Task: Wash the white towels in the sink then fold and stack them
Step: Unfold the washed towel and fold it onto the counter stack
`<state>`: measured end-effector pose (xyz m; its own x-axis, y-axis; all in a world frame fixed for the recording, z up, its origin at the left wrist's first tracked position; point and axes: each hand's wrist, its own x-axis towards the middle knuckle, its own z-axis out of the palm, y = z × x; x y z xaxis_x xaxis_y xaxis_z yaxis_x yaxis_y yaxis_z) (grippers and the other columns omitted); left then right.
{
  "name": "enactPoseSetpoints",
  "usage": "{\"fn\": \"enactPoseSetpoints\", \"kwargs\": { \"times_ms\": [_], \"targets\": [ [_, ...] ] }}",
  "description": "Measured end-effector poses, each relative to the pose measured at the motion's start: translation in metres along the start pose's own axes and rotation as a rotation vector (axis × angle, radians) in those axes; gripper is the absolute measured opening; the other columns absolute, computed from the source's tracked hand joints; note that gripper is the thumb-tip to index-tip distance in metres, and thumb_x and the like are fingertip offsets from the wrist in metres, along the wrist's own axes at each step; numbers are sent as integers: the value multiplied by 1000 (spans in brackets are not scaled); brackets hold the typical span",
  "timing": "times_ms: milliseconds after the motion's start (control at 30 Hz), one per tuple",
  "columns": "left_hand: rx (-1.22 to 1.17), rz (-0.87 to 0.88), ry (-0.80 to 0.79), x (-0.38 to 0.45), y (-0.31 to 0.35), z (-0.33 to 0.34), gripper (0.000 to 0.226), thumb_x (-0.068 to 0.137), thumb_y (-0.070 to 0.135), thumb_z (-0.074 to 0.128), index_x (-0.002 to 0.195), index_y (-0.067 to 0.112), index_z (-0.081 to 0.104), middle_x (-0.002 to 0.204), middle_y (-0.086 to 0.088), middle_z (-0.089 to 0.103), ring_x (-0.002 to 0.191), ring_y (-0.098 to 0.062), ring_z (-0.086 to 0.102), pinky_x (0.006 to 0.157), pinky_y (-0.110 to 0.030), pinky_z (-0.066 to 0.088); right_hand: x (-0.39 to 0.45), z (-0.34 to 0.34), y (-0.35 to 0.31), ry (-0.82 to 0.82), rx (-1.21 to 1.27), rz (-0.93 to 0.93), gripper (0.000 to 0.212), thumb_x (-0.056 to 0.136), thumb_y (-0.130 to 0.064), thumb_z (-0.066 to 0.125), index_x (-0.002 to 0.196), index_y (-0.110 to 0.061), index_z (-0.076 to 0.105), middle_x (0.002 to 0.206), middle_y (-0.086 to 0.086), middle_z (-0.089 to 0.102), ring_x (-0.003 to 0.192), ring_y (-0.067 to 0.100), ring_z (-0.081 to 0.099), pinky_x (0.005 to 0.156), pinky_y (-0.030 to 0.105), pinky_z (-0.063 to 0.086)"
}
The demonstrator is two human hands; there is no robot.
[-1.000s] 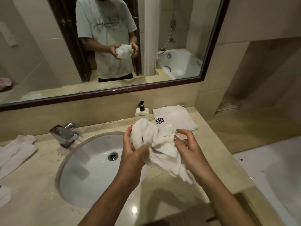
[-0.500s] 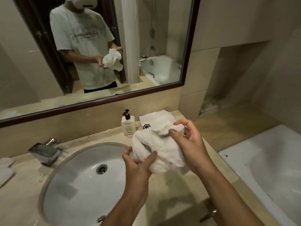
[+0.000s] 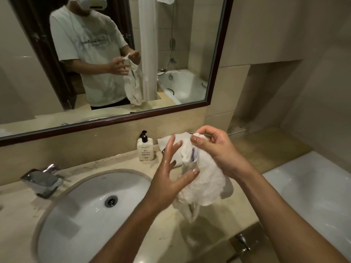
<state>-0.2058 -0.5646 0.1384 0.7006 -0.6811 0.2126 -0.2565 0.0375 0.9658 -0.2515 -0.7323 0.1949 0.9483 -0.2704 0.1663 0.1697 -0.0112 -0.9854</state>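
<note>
1. Beige stone runs across the desk [image 3: 117, 164] under a dark-framed mirror [image 3: 218, 54]; the sink [image 3: 79, 211] sits at our eight o'clock, its faucet [image 3: 42, 180] at nine, a soap bottle [image 3: 145, 149] at twelve.
2. We hold the wet white towel [image 3: 205, 179] in the air over the desk's front edge, right of the sink, its tail hanging down.
3. Our right hand [image 3: 214, 147] pinches the towel's top edge beside the label; our left hand [image 3: 171, 173] is spread wide, fingers straight, thumb pressing the cloth's middle without gripping it.
4. A folded towel [image 3: 167, 142] lies behind at one o'clock, just right of the bottle.
5. We judge washing of this piece done and opening-out under way.
6. Next, our left hand needs to find a second corner, so we can stretch the cloth flat, fold it and stack it on the folded one.
</note>
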Motion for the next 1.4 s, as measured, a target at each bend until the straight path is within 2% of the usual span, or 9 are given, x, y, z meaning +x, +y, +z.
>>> {"fn": "enactPoseSetpoints", "kwargs": {
  "times_ms": [133, 300, 600, 767, 900, 1033, 1133, 1300, 1400],
  "targets": [
    [104, 123, -110, 44, 17, -16, 39, 93, 20, 68, 131, 16, 61, 118, 2, 69, 110, -15, 66, 93, -43, 56, 5, 0, -3, 21, -161, 23, 12, 89, -16, 70, 94, -6, 65, 76, 0, 69, 70, 12, 63, 62, 24, 51],
    [47, 18, 85, 57, 4, -35, 16, 99, 22, 57, 93, 16, 70, 81, 9, 65, 76, -11, 61, 68, -33, 50, 3, -26, -17, -91, -243, 328, 34, 84, -9, 77, 115, -11, 64, 99, 10, 75, 88, 23, 74, 76, 40, 62],
    [-53, -72, 176, 57, -3, -52, 23, 105, 16, 46, 96, 13, 67, 88, -4, 63, 80, -12, 59, 72, -26, 47, -17, -56, -8, 71, -389, 97, 7, 95, -4, 64, 99, -8, 68, 83, -16, 71, 80, -1, 64, 70, 15, 51],
    [-180, -156, 197, 64, 4, -51, 33, 99, -6, 39, 99, 16, 64, 87, -3, 57, 75, -16, 52, 59, -27, 43, -19, -48, -17, -17, -465, 27, 22, 94, 4, 62, 106, -13, 70, 104, 14, 71, 102, 33, 66, 98, 46, 50],
    [-236, -172, 121, 70, 10, -44, 35, 96, -8, 39, 92, 16, 65, 78, -1, 58, 68, -15, 53, 53, -23, 44, -17, -27, -14, -80, -373, 80, 44, 91, 1, 66, 129, -20, 60, 84, 10, 66, 82, 25, 60, 81, 44, 51],
    [-240, -136, 15, 72, 20, -34, 24, 100, -1, 45, 103, 11, 66, 78, 2, 66, 69, -13, 62, 55, -22, 50, -7, -14, -2, -46, -379, 249, 65, 81, -38, 73, 140, -28, 49, 101, 25, 67, 97, 36, 67, 98, 54, 50],
    [-301, -144, 68, 75, 37, -23, 20, 100, 1, 46, 106, 5, 65, 85, -6, 68, 74, -17, 64, 56, -23, 52, -6, 3, 14, 6, -630, 172, 80, 66, -64, 78, 132, -31, 48, 83, 2, 63, 77, 18, 64, 77, 46, 54],
    [-208, -93, -61, 75, 52, -14, 24, 99, 6, 53, 118, 8, 67, 107, -12, 73, 99, -22, 70, 90, -31, 55, 1, 2, 30, 222, -811, -141, 40, 84, -38, 62, 118, -17, 61, 78, -3, 67, 71, 22, 64, 66, 48, 51],
    [14, -31, -174, 71, 38, -27, 32, 93, 20, 62, 124, 30, 64, 129, 8, 64, 116, 1, 58, 93, -11, 45, 0, -13, 19, 147, -709, -175, 25, 93, -33, 56, 104, -16, 71, 79, 6, 70, 69, 27, 63, 62, 49, 52]
  ]
}}
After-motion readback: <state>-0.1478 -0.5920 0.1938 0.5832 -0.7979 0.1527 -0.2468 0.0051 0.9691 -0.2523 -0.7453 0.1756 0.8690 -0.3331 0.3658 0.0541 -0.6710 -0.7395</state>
